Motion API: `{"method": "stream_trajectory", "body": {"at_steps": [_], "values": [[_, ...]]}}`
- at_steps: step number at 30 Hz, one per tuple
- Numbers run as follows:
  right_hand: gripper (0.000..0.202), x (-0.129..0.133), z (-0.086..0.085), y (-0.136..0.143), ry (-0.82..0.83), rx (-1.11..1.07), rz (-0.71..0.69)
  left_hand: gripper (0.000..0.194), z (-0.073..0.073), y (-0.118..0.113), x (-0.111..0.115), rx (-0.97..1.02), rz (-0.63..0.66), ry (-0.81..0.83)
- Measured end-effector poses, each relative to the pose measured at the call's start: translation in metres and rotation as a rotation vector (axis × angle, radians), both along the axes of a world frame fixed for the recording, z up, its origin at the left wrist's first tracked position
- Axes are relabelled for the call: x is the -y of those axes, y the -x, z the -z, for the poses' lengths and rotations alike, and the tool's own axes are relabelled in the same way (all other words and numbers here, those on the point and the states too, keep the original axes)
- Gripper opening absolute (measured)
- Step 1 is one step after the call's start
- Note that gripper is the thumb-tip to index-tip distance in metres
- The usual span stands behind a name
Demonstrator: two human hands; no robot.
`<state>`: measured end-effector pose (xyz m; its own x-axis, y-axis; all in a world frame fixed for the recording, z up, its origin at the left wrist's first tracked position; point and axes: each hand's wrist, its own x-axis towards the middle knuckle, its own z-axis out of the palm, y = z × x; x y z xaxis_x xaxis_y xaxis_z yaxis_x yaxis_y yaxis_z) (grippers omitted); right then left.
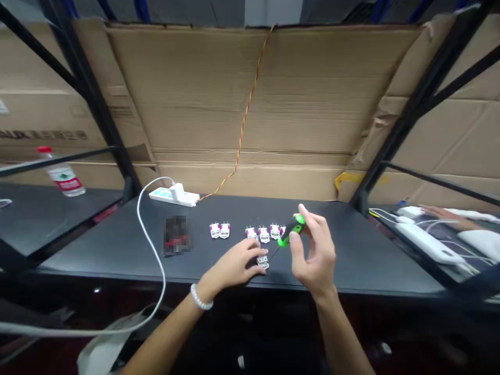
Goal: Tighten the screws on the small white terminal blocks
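Note:
Near the table's front edge, my left hand [238, 261] pinches a small white plastic part [263, 262] between thumb and fingers, holding it on the dark tabletop. My right hand [314, 255] grips a green-and-black screwdriver [292, 230] by its handle, tilted down to the left. The thin shaft points at the white part; whether its tip touches is too small to tell. Behind my hands stand several similar white-and-magenta parts in a row, one of them [264, 234] just beyond my left fingers. Two more, a left one [214, 230] and a right one [225, 230], sit apart to the left.
A white power strip [160, 195] with a plugged-in charger [177, 192] lies at the back left, its white cable [150, 240] looping forward. Left of my hands is a blurred dark object [176, 236]. Black posts flank the table; cardboard [312, 104] backs it. A bottle [64, 177] stands far left.

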<state>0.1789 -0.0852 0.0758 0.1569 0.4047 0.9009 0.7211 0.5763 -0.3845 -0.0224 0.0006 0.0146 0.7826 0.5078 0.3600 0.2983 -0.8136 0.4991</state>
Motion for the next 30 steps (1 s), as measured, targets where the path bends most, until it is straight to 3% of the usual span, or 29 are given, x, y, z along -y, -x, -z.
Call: {"method": "stream_trajectory", "body": {"at_steps": [30], "values": [[0.06, 0.0001, 0.0, -0.0041, 0.007, 0.0, 0.033, 0.042, 0.0029, 0.0001, -0.0019, 0.001, 0.014, 0.007]]}}
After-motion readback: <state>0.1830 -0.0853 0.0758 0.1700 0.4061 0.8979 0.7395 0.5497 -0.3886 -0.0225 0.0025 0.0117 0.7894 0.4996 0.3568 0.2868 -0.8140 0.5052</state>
